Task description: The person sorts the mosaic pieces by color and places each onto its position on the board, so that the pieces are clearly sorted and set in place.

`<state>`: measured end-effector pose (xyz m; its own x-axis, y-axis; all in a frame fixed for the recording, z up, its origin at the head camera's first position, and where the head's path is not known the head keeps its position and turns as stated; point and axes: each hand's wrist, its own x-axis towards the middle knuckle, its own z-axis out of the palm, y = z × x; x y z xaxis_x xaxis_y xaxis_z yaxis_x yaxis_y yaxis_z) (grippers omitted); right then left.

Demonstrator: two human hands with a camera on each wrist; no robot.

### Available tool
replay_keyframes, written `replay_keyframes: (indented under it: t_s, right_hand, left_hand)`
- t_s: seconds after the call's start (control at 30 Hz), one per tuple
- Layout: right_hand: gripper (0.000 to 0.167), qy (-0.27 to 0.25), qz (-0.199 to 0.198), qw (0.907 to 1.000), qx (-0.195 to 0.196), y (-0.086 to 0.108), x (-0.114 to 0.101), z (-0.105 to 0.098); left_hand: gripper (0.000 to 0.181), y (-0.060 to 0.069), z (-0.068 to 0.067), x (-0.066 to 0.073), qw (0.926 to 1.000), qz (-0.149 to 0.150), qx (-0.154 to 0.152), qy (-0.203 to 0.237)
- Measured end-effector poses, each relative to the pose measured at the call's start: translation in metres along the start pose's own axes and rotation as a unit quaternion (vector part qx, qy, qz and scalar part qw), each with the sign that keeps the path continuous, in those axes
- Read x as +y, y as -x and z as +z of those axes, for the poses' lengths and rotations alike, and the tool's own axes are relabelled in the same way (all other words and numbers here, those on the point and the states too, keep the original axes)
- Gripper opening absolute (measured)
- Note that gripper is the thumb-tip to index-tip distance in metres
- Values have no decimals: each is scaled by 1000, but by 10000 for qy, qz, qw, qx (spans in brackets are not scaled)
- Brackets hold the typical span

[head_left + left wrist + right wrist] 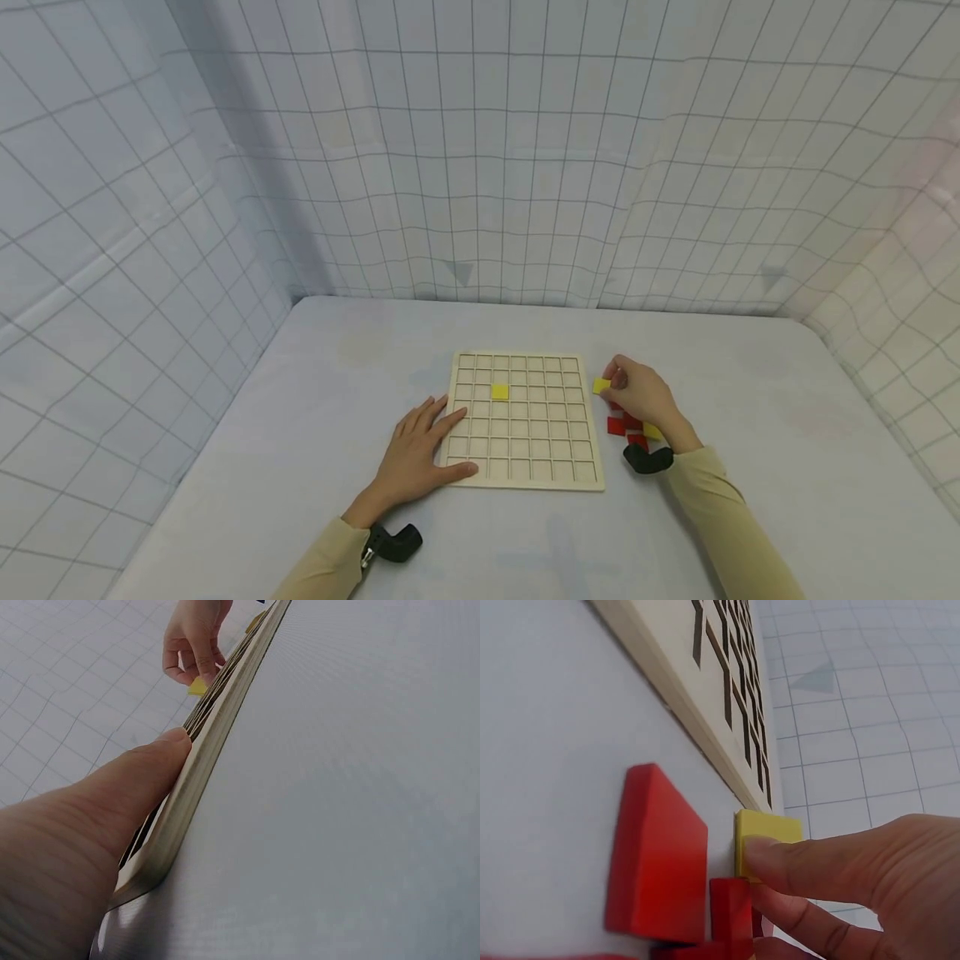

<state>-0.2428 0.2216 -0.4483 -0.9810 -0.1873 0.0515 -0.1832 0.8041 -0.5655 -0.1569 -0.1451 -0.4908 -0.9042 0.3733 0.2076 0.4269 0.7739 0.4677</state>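
A pale wooden grid board (519, 427) lies on the table, with one yellow tile (500, 392) in an upper cell. My left hand (414, 457) rests on the board's left side, fingers spread and thumb on the lower left corner; the left wrist view shows that thumb (142, 776) on the rim. Just right of the board, my right hand (640, 394) pinches a yellow tile (601, 386) between thumb and fingers. In the right wrist view the thumb covers part of this yellow tile (769, 826). Several red tiles (660, 859) lie beside and below that hand.
Another yellow tile (652, 432) lies among the red tiles (616, 426), near the right wrist's black device (648, 459). The white table (360, 350) is bordered by grid-patterned cloth (495, 167) at the back and both sides.
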Motion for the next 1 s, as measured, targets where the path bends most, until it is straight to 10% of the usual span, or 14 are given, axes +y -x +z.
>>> replay_keyframes:
  t_s: [1.0]
  right_hand:
    - [15, -291, 36, 9995, 75, 1, 1, 0]
  left_hand:
    - [84, -2, 1, -2, 10000, -33, -30, 53]
